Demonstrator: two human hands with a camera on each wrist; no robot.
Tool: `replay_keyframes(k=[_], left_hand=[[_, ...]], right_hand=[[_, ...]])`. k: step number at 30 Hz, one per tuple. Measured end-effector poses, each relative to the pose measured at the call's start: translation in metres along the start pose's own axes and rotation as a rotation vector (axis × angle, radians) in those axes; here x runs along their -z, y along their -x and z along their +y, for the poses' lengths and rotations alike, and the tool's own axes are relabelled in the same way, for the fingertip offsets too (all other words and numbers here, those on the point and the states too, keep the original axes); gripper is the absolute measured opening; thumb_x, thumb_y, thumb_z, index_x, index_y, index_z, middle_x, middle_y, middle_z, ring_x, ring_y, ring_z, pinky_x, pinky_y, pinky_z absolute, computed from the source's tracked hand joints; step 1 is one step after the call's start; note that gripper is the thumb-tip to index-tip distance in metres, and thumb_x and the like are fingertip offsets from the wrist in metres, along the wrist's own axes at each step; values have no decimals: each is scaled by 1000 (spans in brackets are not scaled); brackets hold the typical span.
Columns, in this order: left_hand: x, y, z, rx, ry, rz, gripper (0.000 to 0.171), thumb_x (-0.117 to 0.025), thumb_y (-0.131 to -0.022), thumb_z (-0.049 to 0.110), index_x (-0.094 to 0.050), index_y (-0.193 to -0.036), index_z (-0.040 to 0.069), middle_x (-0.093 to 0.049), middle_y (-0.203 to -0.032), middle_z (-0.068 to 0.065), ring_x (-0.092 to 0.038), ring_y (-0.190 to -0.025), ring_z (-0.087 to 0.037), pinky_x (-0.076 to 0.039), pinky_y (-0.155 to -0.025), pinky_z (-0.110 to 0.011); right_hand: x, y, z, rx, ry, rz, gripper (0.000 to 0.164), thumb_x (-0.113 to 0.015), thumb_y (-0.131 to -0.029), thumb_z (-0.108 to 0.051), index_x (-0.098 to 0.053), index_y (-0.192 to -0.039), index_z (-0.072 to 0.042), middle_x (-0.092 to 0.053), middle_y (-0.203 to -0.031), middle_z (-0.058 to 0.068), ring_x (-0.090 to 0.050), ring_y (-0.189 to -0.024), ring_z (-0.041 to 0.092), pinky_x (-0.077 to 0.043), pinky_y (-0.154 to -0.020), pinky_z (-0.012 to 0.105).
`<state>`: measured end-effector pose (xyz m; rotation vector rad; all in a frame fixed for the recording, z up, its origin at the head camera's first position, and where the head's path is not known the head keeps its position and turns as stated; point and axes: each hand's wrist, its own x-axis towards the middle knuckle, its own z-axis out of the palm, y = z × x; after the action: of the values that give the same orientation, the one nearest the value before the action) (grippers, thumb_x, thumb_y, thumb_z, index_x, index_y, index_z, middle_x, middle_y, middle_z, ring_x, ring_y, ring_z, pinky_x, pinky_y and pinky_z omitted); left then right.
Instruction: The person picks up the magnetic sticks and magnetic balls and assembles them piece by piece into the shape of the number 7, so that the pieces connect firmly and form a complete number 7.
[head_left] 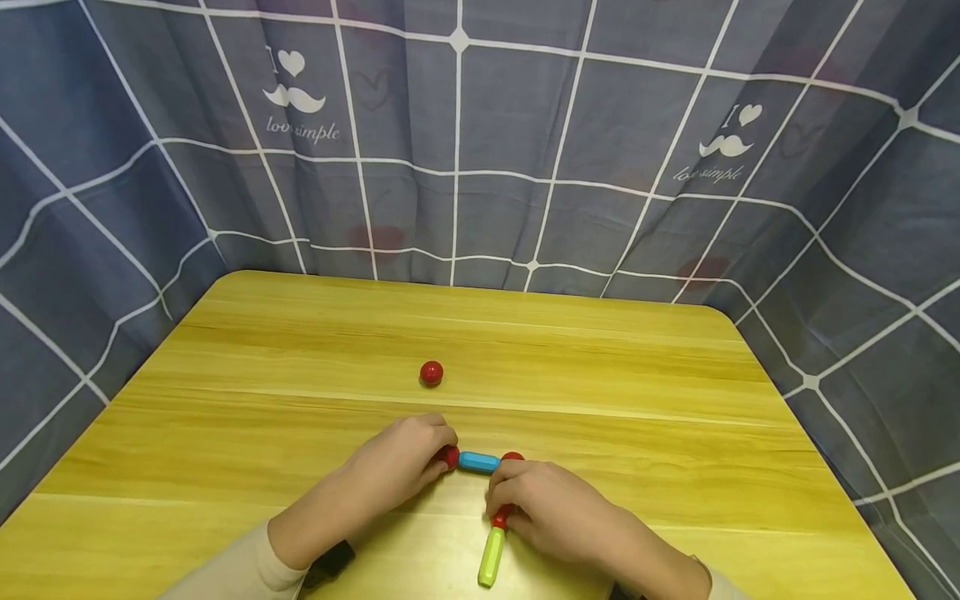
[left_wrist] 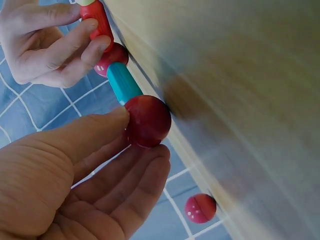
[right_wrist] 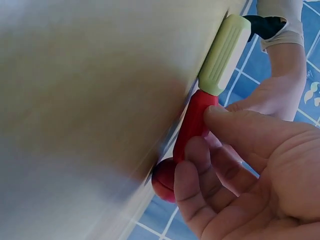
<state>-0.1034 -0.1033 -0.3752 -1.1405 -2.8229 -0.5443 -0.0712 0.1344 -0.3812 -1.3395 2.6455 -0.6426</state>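
Two hands join toy rods and balls low in the middle of the frame, on the wooden surface (head_left: 300, 350).

The left hand (head_left: 401, 467) pinches a red ball (left_wrist: 148, 121) at one end of the blue rod (head_left: 479, 462); the right hand (head_left: 543, 504) pinches the red-and-green rod (head_left: 493, 550) by its red end. A spare ball (head_left: 431, 372) lies apart, above them. The pieces look light, hard and smooth, best held near the joints.
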Motion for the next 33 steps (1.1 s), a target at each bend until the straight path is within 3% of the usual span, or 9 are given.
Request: replay_keyframes(k=[9,14,17,23,26,33], left_hand=[[-2,-7,0,-1,48,-34,10,-77,-85,13,-68,-88,9,-60,-82,2,-53,-71,-6,-47,-61,-20],[0,-9,-3,21,69,-17,17,-75,-87,15,-69,-98,5,-66,-93,-3,-62,-83,-14,-52,-71,-26],[3,-11,-8,31,70,19,24,-75,-87,15,-69,-106,1,-67,-101,-7,-65,-93,-19,-54,-79,-32],[10,-20,-25,62,52,127,28,-76,-83,11,-67,-107,-2,-67,-104,-10,-64,-96,-23,-53,-84,-36],[14,-26,-33,101,33,149,30,-77,-83,12,-66,-108,-2,-66,-104,-10,-64,-95,-24,-53,-83,-36],[22,-43,-48,158,-44,79,37,-76,-85,14,-64,-116,-2,-63,-107,-13,-61,-91,-24,-53,-78,-36]], right_hand=[[3,0,6,-103,1,-14,15,-75,-85,-10,-72,-91,-24,-60,-98,-16,-57,-87,-1,-49,-77,19],[4,1,10,-83,2,1,14,-75,-85,-9,-71,-90,-22,-58,-95,-15,-56,-84,-2,-47,-75,16],[5,2,11,-67,6,6,15,-75,-85,-8,-70,-91,-21,-58,-95,-15,-55,-84,-2,-47,-76,15],[6,2,10,-65,11,-14,17,-74,-85,-7,-70,-95,-21,-59,-100,-14,-57,-88,0,-48,-77,16],[6,3,10,-55,11,-22,19,-73,-85,-6,-71,-97,-21,-59,-102,-13,-57,-89,0,-48,-77,16],[6,3,6,-8,25,-21,23,-74,-83,-4,-70,-99,-21,-59,-104,-13,-57,-90,0,-46,-79,15]])
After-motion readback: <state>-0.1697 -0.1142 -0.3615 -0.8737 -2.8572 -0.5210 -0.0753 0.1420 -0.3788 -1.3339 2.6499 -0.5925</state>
